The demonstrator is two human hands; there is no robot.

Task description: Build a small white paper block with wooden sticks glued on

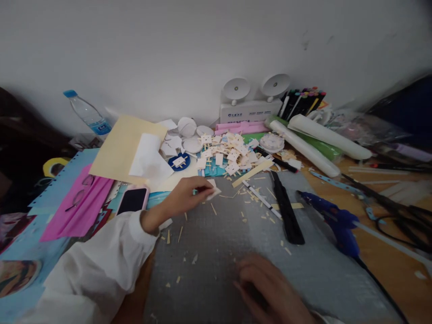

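My left hand reaches over the far left part of the grey cutting mat, its thumb and fingers pinched on a small white paper piece. Just beyond it lies a heap of small white paper figures with thin stick-like limbs and dots on their faces. Low in the view, my right hand hovers over the near part of the mat. Its fingers are curled and blurred, and I cannot make out whether anything is in them.
On the mat lie a black utility knife, a white pen and pale scraps. A blue glue gun and scissors are at right. A phone, pink sheet and water bottle are at left.
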